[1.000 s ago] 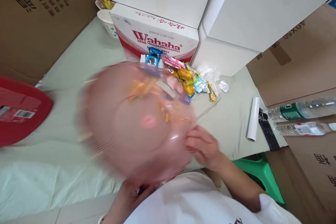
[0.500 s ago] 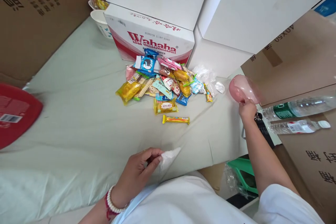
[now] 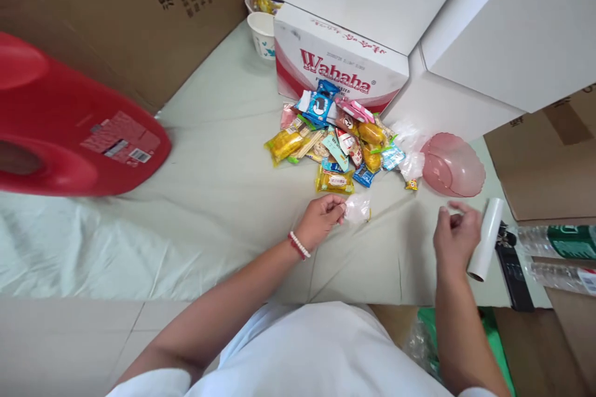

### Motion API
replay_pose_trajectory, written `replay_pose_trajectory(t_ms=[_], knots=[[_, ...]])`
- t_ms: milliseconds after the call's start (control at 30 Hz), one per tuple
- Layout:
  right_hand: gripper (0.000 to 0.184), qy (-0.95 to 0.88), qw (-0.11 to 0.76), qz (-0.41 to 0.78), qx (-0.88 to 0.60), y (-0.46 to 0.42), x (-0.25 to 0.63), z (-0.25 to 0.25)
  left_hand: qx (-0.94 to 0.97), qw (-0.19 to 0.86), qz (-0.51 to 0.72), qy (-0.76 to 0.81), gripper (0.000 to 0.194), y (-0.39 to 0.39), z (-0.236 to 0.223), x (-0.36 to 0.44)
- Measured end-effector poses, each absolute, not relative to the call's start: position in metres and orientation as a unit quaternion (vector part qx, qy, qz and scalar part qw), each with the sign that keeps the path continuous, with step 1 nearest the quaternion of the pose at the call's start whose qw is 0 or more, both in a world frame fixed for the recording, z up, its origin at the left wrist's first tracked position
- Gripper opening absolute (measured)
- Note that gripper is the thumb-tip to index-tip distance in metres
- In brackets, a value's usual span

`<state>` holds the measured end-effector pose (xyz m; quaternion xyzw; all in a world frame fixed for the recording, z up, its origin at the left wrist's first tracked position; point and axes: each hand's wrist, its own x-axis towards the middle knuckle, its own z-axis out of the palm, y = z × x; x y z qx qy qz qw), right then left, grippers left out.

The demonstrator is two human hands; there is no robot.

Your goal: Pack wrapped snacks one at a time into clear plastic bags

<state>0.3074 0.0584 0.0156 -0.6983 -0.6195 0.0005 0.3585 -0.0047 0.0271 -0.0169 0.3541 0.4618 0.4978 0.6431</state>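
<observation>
My left hand [image 3: 321, 218], with a beaded bracelet at the wrist, pinches a small clear plastic bag [image 3: 357, 208] just in front of the snack pile. The bag covers most of a small yellow wrapped bar. Behind it lies a heap of packaged snacks [image 3: 342, 142] in yellow, blue and pink wrappers. Nothing shows in my right hand [image 3: 457, 232]; its fingers are loosely curled and apart. Beyond that hand a pink translucent bowl [image 3: 454, 164] rests on the cloth. A white roll [image 3: 485, 239] lies right beside the right hand.
A white and red Wahaha box [image 3: 342, 65] stands behind the heap, with a paper cup [image 3: 261, 36] to its left. A large red jug [image 3: 79, 136] occupies the left side. Plastic bottles [image 3: 559, 242] and a black object [image 3: 514, 276] lie at right. Crumpled clear plastic [image 3: 407, 142] adjoins the bowl.
My right hand has let go of the pink bowl and drawn back toward me. My left hand has moved forward with the bag, over the yellow bar. The view has swung left.
</observation>
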Motion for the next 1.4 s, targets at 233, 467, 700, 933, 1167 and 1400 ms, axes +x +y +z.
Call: replay_pose_trajectory(t_ms=[233,467,700,933,1167,1400], knots=[[0.039,-0.616,0.376,0.451,-0.525,0.001,0.163,-0.009,0.399,0.667,0.472,0.416,0.043,0.018,-0.030,-0.004],[0.025,-0.408,0.477,0.577,-0.523,0.030,0.184,-0.008,0.337,0.656,0.522,0.428,0.045,0.027,-0.035,-0.010],[0.038,-0.238,0.609,0.584,-0.482,0.041,0.228,-0.001,0.298,0.684,0.531,0.402,0.043,0.030,-0.032,-0.013],[0.041,-0.241,0.583,0.563,-0.534,0.036,0.219,0.010,0.412,0.563,0.570,0.434,0.045,0.020,-0.029,-0.014],[0.049,-0.249,0.530,0.562,-0.584,0.037,0.179,0.034,0.653,0.346,0.504,0.448,0.087,0.006,-0.028,-0.004],[0.046,-0.274,0.493,0.587,-0.581,0.044,0.183,0.036,0.478,0.520,0.532,0.467,0.037,0.016,-0.026,-0.011]])
